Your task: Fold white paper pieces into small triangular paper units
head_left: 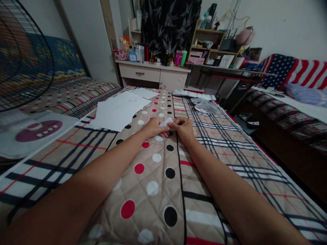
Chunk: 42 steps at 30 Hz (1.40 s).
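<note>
Both my arms stretch forward over a quilted bedspread [158, 190] with dots and plaid stripes. My left hand [154, 127] and my right hand [183, 127] meet at the middle, fingers curled, pinching a small white folded paper piece [166, 122] between them, just above the bedspread. A spread of white paper sheets [117, 110] lies to the left beyond my left hand. A pile of small clear packets [205, 105] lies beyond my right hand.
A fan grille [22, 58] and its white base [33, 131] stand at the left. A white dresser [153, 73] with bottles, a shelf and a desk [224, 69] line the far wall. A second bed [293, 102] is on the right, past a floor gap.
</note>
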Available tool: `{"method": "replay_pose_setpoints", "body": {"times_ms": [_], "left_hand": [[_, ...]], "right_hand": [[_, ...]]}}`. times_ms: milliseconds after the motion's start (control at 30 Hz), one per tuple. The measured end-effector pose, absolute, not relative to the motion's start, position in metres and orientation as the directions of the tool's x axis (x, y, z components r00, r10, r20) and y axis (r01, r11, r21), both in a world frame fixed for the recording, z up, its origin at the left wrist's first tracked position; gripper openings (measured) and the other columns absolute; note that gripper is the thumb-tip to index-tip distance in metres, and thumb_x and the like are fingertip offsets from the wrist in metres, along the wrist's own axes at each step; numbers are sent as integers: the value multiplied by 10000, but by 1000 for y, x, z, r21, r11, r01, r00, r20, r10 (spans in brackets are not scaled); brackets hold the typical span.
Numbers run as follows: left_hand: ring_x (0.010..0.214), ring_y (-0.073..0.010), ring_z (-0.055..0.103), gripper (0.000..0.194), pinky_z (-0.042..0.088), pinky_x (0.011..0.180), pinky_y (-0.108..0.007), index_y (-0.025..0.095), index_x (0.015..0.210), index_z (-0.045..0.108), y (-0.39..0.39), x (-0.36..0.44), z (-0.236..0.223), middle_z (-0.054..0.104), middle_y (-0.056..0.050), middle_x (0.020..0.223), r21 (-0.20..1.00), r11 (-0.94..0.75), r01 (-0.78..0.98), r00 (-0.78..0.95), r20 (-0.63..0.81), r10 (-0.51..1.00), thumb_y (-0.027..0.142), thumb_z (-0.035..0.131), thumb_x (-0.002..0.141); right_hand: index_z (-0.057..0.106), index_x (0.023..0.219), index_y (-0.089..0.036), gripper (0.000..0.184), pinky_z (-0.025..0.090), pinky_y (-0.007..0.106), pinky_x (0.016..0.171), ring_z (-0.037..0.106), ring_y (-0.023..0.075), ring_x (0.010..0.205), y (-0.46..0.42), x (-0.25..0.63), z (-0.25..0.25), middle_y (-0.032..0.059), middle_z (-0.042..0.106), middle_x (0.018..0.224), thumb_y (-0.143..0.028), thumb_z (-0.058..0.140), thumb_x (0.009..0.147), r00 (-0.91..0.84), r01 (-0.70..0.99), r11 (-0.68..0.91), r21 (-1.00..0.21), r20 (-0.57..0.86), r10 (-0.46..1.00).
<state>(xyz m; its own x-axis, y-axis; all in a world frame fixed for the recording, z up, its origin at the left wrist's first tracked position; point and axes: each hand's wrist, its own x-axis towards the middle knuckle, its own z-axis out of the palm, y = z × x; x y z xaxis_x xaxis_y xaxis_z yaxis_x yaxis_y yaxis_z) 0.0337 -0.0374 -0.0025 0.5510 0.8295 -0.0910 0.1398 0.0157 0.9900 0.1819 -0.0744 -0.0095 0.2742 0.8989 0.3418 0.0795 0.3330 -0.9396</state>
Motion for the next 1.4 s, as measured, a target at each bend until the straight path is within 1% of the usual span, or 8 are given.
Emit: {"method": "replay_pose_setpoints", "body": {"times_ms": [233, 367, 433, 600, 1000, 1133, 1233, 1400], "left_hand": [[482, -153, 663, 281, 521, 448, -205, 104, 688, 639, -43, 36, -3, 684, -52, 539, 995, 5, 100, 485, -53, 873, 261, 864, 629], [489, -134, 665, 281, 514, 443, -181, 104, 750, 635, -41, 36, -2, 692, -36, 575, 1000, 17, 19, 370, -23, 929, 278, 840, 669], [490, -120, 661, 286, 514, 451, -170, 105, 777, 635, -40, 36, -1, 693, -26, 586, 1000, 6, -8, 332, -3, 943, 288, 832, 679], [490, -123, 656, 308, 520, 459, -177, 98, 709, 635, -41, 37, -1, 689, -39, 574, 994, -102, -44, 330, 110, 938, 330, 833, 663], [497, -131, 666, 199, 538, 467, -191, 81, 735, 650, -45, 38, 0, 696, -50, 584, 988, -156, 19, 353, 139, 925, 222, 788, 708], [500, -132, 668, 172, 537, 464, -189, 79, 736, 653, -45, 38, 1, 691, -45, 576, 986, -162, 25, 345, 144, 927, 199, 775, 721], [497, -132, 667, 172, 528, 452, -184, 78, 754, 655, -43, 38, 0, 690, -41, 576, 985, -174, 13, 331, 160, 930, 194, 777, 719], [504, -137, 674, 102, 537, 463, -196, 81, 775, 652, -38, 38, -5, 704, -50, 604, 988, -153, 1, 316, 145, 938, 162, 715, 772]], "right_hand": [[510, 535, -202, 342, 452, 274, 572, 545, 129, 568, -74, 180, -10, 2, 602, 613, -347, 819, 565, 236, 88, 344, -935, 355, 905], [594, 753, -201, 383, 461, 254, 569, 564, 127, 607, -74, 180, -8, 0, 640, 720, -443, 827, 570, 217, 22, 324, -946, 320, 922], [605, 799, -193, 419, 439, 242, 538, 556, 124, 596, -74, 180, -8, -1, 637, 711, -481, 816, 580, 190, 51, 278, -959, 282, 940], [602, 678, -173, 394, 368, 243, 480, 493, 114, 505, -74, 180, -11, -16, 559, 554, -545, 730, 681, 131, 158, 244, -957, 265, 955], [600, 614, -171, 260, 359, 234, 496, 467, 96, 495, -72, 182, -17, -27, 567, 544, -382, 747, 652, 153, -14, 264, -964, 259, 954], [610, 611, -165, 287, 373, 235, 503, 484, 98, 496, -74, 182, -13, -12, 588, 546, -402, 769, 632, 138, -47, 245, -968, 236, 962], [595, 586, -166, 336, 376, 236, 502, 485, 96, 487, -75, 181, -11, -9, 574, 529, -452, 748, 672, 133, -42, 250, -967, 243, 961], [594, 557, -169, 358, 359, 231, 466, 459, 89, 460, -74, 182, -9, -15, 546, 497, -472, 747, 670, 187, -66, 226, -972, 210, 960]]}}
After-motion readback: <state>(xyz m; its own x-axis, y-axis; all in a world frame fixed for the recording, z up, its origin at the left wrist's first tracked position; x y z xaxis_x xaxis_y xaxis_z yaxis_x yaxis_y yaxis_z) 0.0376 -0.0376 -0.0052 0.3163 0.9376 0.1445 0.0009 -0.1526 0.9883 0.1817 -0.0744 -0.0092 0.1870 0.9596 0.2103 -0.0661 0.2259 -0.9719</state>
